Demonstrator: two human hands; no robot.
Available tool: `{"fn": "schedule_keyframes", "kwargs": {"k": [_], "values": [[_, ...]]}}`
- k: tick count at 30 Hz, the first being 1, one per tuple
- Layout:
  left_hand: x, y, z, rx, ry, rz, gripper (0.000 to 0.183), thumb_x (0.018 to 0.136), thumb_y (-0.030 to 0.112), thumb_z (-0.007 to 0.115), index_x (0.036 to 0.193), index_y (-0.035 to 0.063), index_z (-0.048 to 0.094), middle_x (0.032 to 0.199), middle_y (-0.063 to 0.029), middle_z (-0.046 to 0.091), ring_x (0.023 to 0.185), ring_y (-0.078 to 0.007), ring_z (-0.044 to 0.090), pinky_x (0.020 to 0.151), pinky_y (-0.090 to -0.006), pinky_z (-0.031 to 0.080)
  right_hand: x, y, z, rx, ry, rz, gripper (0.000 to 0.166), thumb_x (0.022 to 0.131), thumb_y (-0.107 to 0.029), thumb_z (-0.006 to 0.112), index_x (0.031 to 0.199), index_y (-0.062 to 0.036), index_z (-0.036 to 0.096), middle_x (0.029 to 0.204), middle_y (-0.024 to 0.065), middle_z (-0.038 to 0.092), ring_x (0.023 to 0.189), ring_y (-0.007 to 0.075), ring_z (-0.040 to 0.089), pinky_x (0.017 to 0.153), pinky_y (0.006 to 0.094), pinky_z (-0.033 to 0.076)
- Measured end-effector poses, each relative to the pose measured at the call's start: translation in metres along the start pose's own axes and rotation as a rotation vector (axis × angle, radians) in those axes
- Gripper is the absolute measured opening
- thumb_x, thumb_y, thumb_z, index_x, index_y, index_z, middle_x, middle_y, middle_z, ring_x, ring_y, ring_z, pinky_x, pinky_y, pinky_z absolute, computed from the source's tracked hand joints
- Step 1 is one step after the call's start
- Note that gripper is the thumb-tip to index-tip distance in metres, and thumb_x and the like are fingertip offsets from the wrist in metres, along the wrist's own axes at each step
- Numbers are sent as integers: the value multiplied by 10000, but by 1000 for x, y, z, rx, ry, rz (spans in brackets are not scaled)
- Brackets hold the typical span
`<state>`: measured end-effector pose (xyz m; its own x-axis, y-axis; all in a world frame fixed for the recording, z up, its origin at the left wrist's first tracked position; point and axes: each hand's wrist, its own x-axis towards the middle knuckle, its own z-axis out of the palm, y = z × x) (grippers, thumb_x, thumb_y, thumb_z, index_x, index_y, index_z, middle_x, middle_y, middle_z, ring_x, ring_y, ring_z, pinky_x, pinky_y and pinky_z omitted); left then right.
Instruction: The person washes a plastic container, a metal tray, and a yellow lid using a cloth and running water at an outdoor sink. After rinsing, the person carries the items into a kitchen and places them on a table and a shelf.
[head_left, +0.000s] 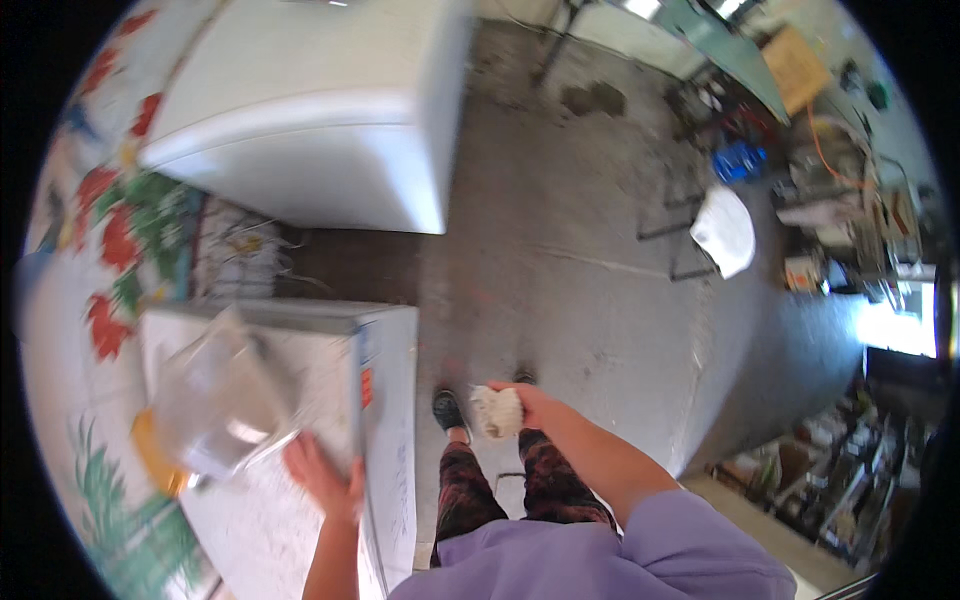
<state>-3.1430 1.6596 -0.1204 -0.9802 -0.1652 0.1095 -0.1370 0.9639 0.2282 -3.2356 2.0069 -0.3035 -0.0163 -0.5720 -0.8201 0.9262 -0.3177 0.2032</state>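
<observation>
My left hand (324, 476) rests with spread fingers on the worn top of a white box-shaped appliance (277, 517). Its fingertips lie close beside a clear plastic bag (217, 397); whether they touch it, I cannot tell. A yellow object (159, 454), partly under the bag, shows at the left. Over the floor, my right hand (529, 401) grips a crumpled off-white cloth (496, 412); most of the fingers are hidden behind it.
Another white appliance (300, 157) stands ahead, beyond a dark gap. A white-seated stool (724, 231) is at the right, near a blue object (739, 161). Cluttered shelving (832, 487) lies at the lower right. A painted wall (112, 247) runs along the left.
</observation>
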Motion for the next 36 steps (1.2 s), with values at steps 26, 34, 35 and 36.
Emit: {"fn": "schedule_keyframes", "kwargs": {"k": [26,34,35,36], "values": [[76,-92,-71,-2003,339,-1160,167,773,-24,560,937,3,576,909,-84,632,846,-226,634,704,-320,553,-298,18,19,358,-113,-764,414,926,-399,514,1145,-57,592,1125,122,627,1057,310,591,954,463,457],[154,38,-121,-1712,182,-1081,270,751,9,558,1018,-11,592,973,-137,642,841,-283,650,678,-418,584,-311,-160,47,94,-230,-772,479,888,-269,601,1316,-83,493,1306,96,540,1218,283,504,1067,476,358],[177,62,-119,-1708,138,-1094,250,746,4,556,993,-11,597,962,-137,639,837,-285,650,677,-424,587,-313,-180,46,44,-266,-802,478,890,-260,598,1320,-85,488,1310,93,537,1218,274,505,1066,469,361],[204,96,-120,-1717,62,-1077,182,740,5,563,919,-3,597,929,-135,636,810,-285,649,658,-419,586,-319,-202,47,-16,-308,-842,477,891,-251,594,1325,-87,483,1314,90,534,1218,266,506,1065,463,363]]}}
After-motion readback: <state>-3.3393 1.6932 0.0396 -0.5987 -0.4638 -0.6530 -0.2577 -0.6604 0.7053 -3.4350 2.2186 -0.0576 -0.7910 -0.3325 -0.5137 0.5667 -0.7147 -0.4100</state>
